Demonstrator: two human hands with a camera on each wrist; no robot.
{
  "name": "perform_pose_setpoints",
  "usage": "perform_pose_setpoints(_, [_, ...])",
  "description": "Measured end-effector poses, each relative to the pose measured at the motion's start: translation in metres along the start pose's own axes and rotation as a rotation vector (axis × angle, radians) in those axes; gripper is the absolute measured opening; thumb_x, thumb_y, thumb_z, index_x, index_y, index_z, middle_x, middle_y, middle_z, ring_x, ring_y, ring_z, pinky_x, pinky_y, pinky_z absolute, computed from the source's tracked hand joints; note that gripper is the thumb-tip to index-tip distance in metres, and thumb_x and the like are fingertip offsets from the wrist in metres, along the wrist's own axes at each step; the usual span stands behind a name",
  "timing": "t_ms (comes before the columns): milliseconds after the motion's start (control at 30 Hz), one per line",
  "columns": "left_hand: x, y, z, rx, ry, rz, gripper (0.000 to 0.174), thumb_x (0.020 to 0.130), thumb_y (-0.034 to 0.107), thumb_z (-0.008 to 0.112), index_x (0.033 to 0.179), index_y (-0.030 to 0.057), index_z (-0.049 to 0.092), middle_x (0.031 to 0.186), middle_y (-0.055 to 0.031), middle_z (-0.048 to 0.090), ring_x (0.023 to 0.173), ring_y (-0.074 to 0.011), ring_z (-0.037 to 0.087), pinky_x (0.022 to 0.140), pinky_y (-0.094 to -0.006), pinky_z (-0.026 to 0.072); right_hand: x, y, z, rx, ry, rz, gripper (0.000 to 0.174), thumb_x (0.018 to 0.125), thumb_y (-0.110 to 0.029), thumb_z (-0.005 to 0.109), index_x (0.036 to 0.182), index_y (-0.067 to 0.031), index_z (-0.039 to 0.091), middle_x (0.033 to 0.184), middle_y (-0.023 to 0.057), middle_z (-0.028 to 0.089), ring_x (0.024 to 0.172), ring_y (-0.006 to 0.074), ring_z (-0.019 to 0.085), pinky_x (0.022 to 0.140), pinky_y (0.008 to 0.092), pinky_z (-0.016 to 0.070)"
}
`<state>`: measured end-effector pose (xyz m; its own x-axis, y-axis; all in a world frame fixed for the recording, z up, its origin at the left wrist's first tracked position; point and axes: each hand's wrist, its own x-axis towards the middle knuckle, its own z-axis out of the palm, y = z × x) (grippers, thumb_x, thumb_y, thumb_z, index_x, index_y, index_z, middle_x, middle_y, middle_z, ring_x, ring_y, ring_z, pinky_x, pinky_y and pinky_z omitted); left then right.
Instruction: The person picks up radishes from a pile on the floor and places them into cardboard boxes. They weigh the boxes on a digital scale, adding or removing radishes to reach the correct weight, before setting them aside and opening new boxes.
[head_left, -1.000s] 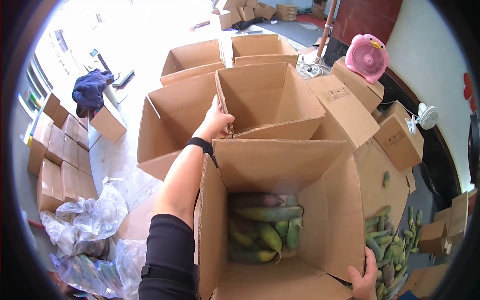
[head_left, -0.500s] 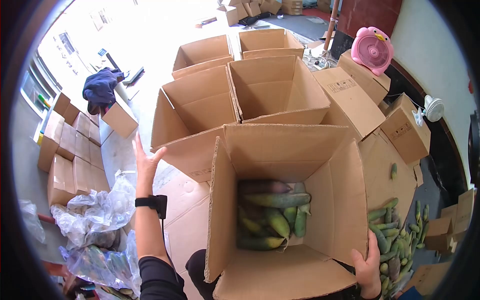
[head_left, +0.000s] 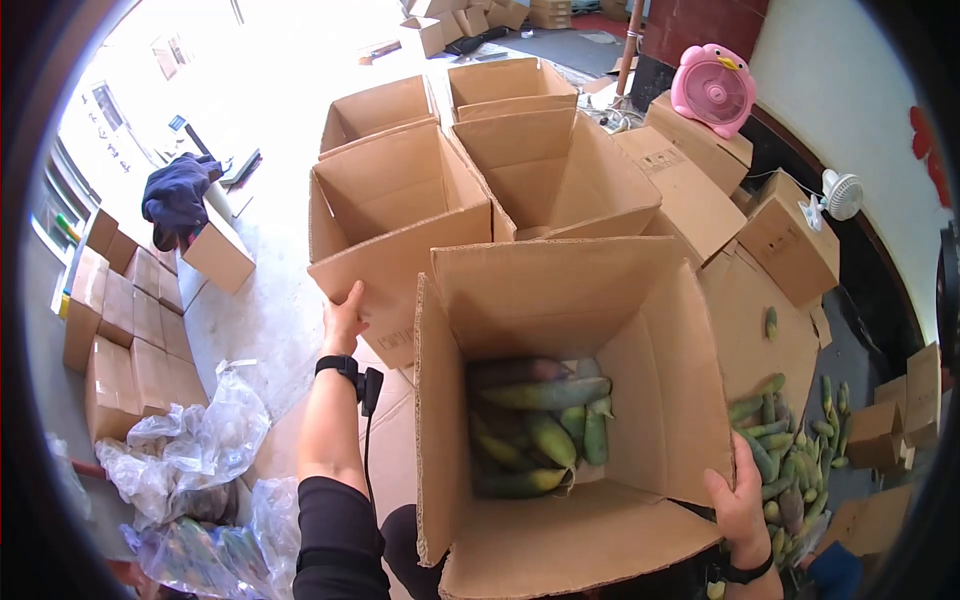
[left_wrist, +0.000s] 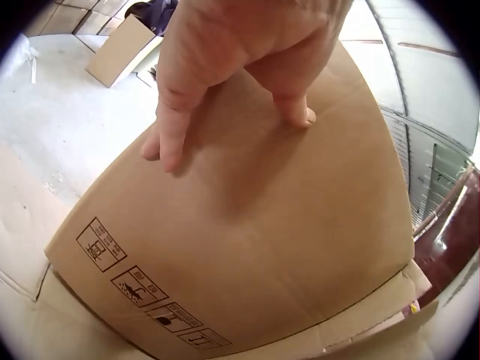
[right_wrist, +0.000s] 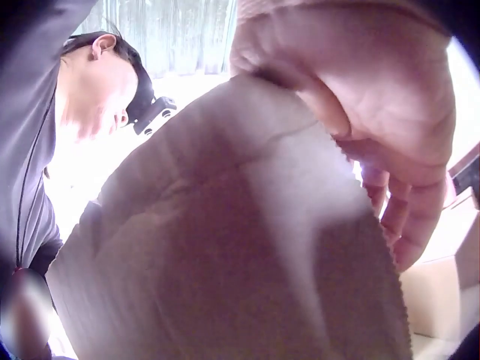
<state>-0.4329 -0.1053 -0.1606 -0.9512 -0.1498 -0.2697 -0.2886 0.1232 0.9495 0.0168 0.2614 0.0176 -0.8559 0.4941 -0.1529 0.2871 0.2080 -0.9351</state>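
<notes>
My right hand (head_left: 740,500) grips the right edge of a tall open carton (head_left: 655,400) directly before me, thumb on the inside and fingers outside. At the bottom of this carton lie several long green vegetables (head_left: 550,440) that look like green radishes. To the left, my left hand (head_left: 343,320) touches the near outer wall of another open carton (head_left: 405,255). In the left wrist view its extended fingers (left_wrist: 174,142) and thumb press against that printed brown wall (left_wrist: 247,210). The right wrist view shows cardboard (right_wrist: 225,262) running under the right palm.
More open cartons (head_left: 560,170) stand ahead in rows. A heap of green radishes (head_left: 790,470) lies on the floor at right. Clear plastic bags (head_left: 190,450) and stacked cartons (head_left: 130,320) are at left. A pink fan (head_left: 713,90) and a white clip fan (head_left: 842,195) sit on boxes.
My left hand let go of the cartons' rims, swung out left, then came to the left carton's near wall. That carton now stands straighter beside its neighbour. The right hand has kept its grip.
</notes>
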Motion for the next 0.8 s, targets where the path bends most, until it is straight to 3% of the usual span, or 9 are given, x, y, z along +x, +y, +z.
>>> perform_pose_setpoints(133, [-0.013,0.004,-0.008,0.000,-0.104,-0.067,0.056,0.085,0.032,0.067,0.127,0.0050,0.043,0.114,-0.0138,0.054,0.093,-0.0309,0.058,0.065,-0.0457,0.0557,-0.002,0.004,-0.002,0.044,0.014,0.023,0.052,0.084,-0.001,0.051,0.134,0.0056,0.036,0.125,0.0136,0.050,0.116,0.0201,0.049,0.101,0.0325,0.0361])
perform_pose_setpoints(167, [-0.023,0.007,-0.011,-0.039,-0.142,-0.144,0.059,0.086,0.030,0.065,0.133,0.0060,0.038,0.128,-0.0181,0.043,0.116,-0.0432,0.045,0.080,-0.0558,0.0516,-0.003,0.006,-0.003,0.052,0.010,0.006,0.052,0.084,-0.001,0.050,0.134,0.0050,0.036,0.125,0.0136,0.050,0.116,0.0199,0.049,0.101,0.0325,0.0362])
perform_pose_setpoints(267, [-0.031,-0.016,-0.039,-0.154,-0.231,-0.121,0.064,0.087,0.030,0.064,0.139,0.0072,0.032,0.138,-0.0218,0.032,0.127,-0.0505,0.032,0.087,-0.0594,0.0471,-0.002,0.010,-0.007,-0.027,-0.014,-0.044,0.051,0.084,-0.001,0.050,0.133,0.0047,0.037,0.125,0.0139,0.050,0.116,0.0207,0.049,0.101,0.0325,0.0360])
perform_pose_setpoints(300, [-0.048,-0.009,-0.039,-0.127,-0.138,-0.126,0.054,0.086,0.029,0.064,0.130,0.0094,0.040,0.125,-0.0125,0.047,0.112,-0.0302,0.050,0.079,-0.0471,0.0540,-0.001,0.014,-0.008,-0.047,-0.022,-0.071,0.049,0.085,-0.002,0.050,0.132,0.0048,0.038,0.125,0.0141,0.050,0.116,0.0213,0.049,0.101,0.0329,0.0363])
perform_pose_setpoints(400, [-0.124,0.035,-0.038,-0.123,-0.309,-0.040,0.078,0.088,0.032,0.063,0.146,0.0042,0.019,0.147,-0.0198,0.024,0.132,-0.0471,0.027,0.082,-0.0505,0.0535,-0.002,0.011,-0.008,-0.066,-0.034,-0.096,0.050,0.084,-0.003,0.051,0.132,0.0050,0.038,0.127,0.0153,0.050,0.116,0.0218,0.049,0.100,0.0334,0.0373])
perform_pose_setpoints(467, [-0.166,0.050,-0.030,-0.033,-0.307,-0.042,0.081,0.090,0.036,0.061,0.147,0.0031,0.015,0.148,-0.0172,0.024,0.132,-0.0417,0.032,0.075,-0.0430,0.0573,-0.003,0.004,-0.010,-0.069,-0.028,-0.107,0.049,0.084,-0.004,0.053,0.130,0.0056,0.040,0.123,0.0157,0.052,0.114,0.0224,0.051,0.098,0.0338,0.0388])
perform_pose_setpoints(600, [-0.269,0.117,-0.019,0.232,-0.678,0.023,0.080,0.087,0.044,0.061,0.140,-0.0050,0.029,0.128,-0.0232,0.051,0.111,-0.0294,0.057,0.070,-0.0379,0.0564,0.006,-0.006,-0.030,-0.189,-0.171,-0.138,0.045,0.081,-0.007,0.060,0.121,0.0073,0.046,0.109,0.0136,0.061,0.099,0.0205,0.058,0.088,0.0334,0.0458])
perform_pose_setpoints(700, [-0.307,0.132,-0.004,0.887,-0.575,0.369,0.064,0.084,0.041,0.064,0.121,-0.0088,0.051,0.107,-0.0270,0.062,0.101,-0.0325,0.062,0.073,-0.0398,0.0542,0.034,-0.016,-0.041,-0.327,-0.302,0.097,0.033,0.079,-0.016,0.064,0.100,0.0084,0.057,0.091,0.0144,0.066,0.080,0.0201,0.063,0.071,0.0350,0.0497])
perform_pose_setpoints(800, [-0.297,0.122,-0.001,1.159,-0.436,0.288,0.050,0.082,0.038,0.064,0.097,-0.0094,0.063,0.092,-0.0294,0.064,0.093,-0.0387,0.063,0.080,-0.0414,0.0513,0.063,-0.028,-0.033,-0.794,-0.185,-0.015,0.034,0.077,-0.025,0.066,0.077,0.0080,0.060,0.069,0.0164,0.063,0.064,0.0220,0.062,0.059,0.0375,0.0486])
